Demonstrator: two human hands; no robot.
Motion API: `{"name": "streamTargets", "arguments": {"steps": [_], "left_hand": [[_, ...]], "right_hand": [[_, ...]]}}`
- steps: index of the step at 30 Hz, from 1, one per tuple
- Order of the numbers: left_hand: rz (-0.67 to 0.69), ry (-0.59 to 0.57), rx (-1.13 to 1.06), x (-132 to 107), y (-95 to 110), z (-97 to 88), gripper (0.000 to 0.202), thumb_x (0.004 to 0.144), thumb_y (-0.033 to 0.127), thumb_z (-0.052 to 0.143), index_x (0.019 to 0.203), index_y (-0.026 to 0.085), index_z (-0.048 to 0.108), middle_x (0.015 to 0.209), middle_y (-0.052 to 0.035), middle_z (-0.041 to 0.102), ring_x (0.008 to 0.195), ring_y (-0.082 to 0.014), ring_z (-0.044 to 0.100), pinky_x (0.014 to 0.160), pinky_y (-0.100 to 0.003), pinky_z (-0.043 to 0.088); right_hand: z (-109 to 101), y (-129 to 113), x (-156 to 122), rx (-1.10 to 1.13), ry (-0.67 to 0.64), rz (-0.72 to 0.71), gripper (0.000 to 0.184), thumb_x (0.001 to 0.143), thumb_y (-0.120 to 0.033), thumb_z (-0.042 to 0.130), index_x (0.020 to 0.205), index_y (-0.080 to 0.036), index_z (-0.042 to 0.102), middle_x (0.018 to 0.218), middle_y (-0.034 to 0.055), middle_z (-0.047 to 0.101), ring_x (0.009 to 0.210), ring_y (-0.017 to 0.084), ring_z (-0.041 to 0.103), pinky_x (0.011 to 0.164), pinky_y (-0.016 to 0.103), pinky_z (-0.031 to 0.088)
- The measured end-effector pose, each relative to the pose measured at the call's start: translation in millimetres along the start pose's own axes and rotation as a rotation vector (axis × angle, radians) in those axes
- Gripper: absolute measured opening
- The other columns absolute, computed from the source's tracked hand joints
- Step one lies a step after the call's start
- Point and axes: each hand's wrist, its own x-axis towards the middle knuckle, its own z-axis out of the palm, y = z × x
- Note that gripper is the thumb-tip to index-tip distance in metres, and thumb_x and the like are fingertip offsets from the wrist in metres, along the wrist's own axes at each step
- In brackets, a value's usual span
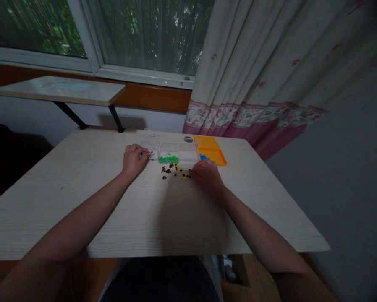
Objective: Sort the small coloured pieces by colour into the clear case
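Pale worktop (81,188) beneath a window (138,33): left hand (134,159), fingers curled, steadies the clear sorting box (172,152); right hand (207,174) pinches narrow among loose beads (174,171), best lifted singly, by colour

Loose dark and yellow pieces (172,171) too small to tell their shape, right hand (207,174) fingers hidden under its back, left hand (134,160) grip unclear, both forearms cut by the lower edge
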Motion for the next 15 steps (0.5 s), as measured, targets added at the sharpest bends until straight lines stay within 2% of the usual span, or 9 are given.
{"name": "streamTargets", "arguments": {"steps": [10,15], "left_hand": [[-0.025,0.022,0.016,-1,6,-3.7,0.019,0.084,0.036,0.065,0.085,0.020,0.075,0.094,-0.0079,0.062,0.101,-0.0272,0.049,0.093,-0.043,0.040],[-0.030,0.012,0.027,-1,5,-2.0,0.020,0.084,0.037,0.065,0.086,0.021,0.075,0.095,-0.0077,0.061,0.102,-0.0272,0.048,0.094,-0.044,0.039]], "right_hand": [[12,13,-1,0.279,0.200,0.040,0.016,0.088,-0.031,0.065,0.078,-0.023,0.075,0.085,0.0038,0.073,0.085,0.020,0.061,0.082,0.035,0.040],[14,17,1,0.371,0.226,0.004,0.020,0.089,-0.034,0.062,0.079,-0.022,0.075,0.083,0.0052,0.073,0.081,0.020,0.063,0.081,0.035,0.044]]}}
